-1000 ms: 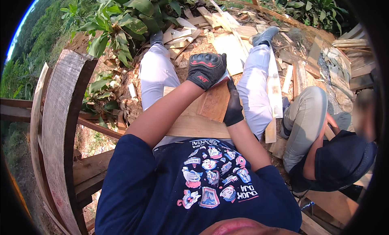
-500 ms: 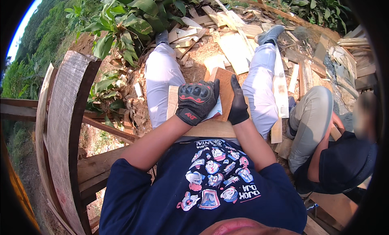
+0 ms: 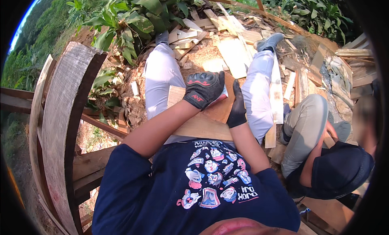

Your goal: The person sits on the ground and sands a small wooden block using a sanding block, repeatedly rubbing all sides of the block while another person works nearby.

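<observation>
A reddish-brown wooden block (image 3: 219,110) lies between my thighs, over a paler board (image 3: 206,127) across my lap. My left hand (image 3: 204,89), in a black glove with knuckle guards, is closed round a folded sheet (image 3: 221,98) with a white and red face, pressed on the block's upper part. What the sheet's underside looks like is hidden. My right hand (image 3: 238,107), in a dark glove, grips the block's right edge, fingers pointing away from me. Part of that grip is out of sight behind the block.
Wood offcuts (image 3: 186,42) and sawdust litter the ground between my feet. A tall curved plank (image 3: 65,125) rises at my left, near leafy plants (image 3: 133,22). Close on my right crouches another person (image 3: 332,162) in a dark cap. Boards (image 3: 356,67) are stacked beyond.
My left hand has slid with the folded sheet away from me and slightly right along the block, covering its far end. My right hand stays at the block's edge.
</observation>
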A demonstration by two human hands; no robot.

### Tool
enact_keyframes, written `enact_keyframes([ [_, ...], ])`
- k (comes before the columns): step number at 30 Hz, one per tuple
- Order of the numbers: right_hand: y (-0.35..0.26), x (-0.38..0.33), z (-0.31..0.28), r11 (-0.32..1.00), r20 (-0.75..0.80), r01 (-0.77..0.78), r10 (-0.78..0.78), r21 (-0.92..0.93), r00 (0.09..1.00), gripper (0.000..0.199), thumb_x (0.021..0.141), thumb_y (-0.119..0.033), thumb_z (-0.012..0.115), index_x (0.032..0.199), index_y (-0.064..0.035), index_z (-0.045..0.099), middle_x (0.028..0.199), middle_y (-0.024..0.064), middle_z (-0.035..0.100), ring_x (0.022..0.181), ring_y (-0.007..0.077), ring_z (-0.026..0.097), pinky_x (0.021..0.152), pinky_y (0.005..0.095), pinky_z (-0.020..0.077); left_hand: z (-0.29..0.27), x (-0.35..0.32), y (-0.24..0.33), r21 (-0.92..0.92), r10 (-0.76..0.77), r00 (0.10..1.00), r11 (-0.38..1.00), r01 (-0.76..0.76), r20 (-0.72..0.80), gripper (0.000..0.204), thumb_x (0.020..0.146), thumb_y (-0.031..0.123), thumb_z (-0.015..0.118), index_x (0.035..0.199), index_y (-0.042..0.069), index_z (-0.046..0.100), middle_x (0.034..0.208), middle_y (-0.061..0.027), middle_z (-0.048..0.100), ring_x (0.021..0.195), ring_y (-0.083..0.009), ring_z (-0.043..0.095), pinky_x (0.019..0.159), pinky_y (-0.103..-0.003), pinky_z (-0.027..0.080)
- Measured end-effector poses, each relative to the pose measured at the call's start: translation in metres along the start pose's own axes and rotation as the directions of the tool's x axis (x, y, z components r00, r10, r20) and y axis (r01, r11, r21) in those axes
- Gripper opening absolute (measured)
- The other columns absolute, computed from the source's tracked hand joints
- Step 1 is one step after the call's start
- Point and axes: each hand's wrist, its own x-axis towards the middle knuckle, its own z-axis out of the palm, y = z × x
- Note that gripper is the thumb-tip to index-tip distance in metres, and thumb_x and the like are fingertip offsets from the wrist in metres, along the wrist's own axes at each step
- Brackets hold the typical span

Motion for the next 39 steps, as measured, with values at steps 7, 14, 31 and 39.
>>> enact_keyframes([
  [7,-0.002,0.015,-0.029,0.993,-0.063,-0.023,0.016,-0.115,0.998,0.069,0.110,-0.059,0.054,0.149,-0.0023,0.056,0.130,0.0173,0.070,0.119,0.0297,0.071,0.101,0.0406,0.0608,-0.046,-0.067,0.026,0.017,-0.113,0.943,0.993,0.114,0.312,0.083,0.088,0.050,0.072,0.149,-0.003,0.053,0.100,-0.0154,0.070,0.086,-0.0319,0.072,0.064,-0.053,0.053],
  [14,0.004,0.013,0.007,0.998,0.039,0.012,-0.009,-0.063,0.999,0.065,0.113,-0.057,0.046,0.153,-0.0057,0.052,0.141,0.0165,0.067,0.127,0.0317,0.069,0.111,0.0480,0.0563,-0.017,0.013,-0.005,0.046,-0.011,0.995,0.999,0.016,-0.098,0.031,0.104,0.024,0.058,0.127,0.007,0.070,0.085,-0.0109,0.073,0.071,-0.0312,0.072,0.058,-0.048,0.053],
  [31,0.005,0.016,-0.028,0.996,-0.033,0.058,-0.060,-0.068,0.998,0.062,0.113,-0.049,0.054,0.152,-0.0006,0.053,0.140,0.0172,0.067,0.130,0.0300,0.066,0.114,0.0432,0.0528,-0.019,-0.049,0.018,-0.003,-0.111,0.994,0.994,0.111,0.021,0.037,0.098,0.020,0.064,0.130,0.002,0.062,0.082,-0.0106,0.072,0.068,-0.0303,0.073,0.053,-0.045,0.054],
  [39,0.005,0.012,-0.001,0.999,0.022,-0.026,0.025,0.020,0.999,0.056,0.116,-0.047,0.047,0.151,-0.0042,0.053,0.137,0.0166,0.068,0.123,0.0309,0.070,0.108,0.0457,0.0580,-0.023,0.007,-0.006,0.137,0.017,0.992,0.991,0.000,-0.123,0.052,0.096,0.025,0.067,0.143,0.004,0.062,0.085,-0.0094,0.071,0.072,-0.0266,0.072,0.057,-0.044,0.054],
])
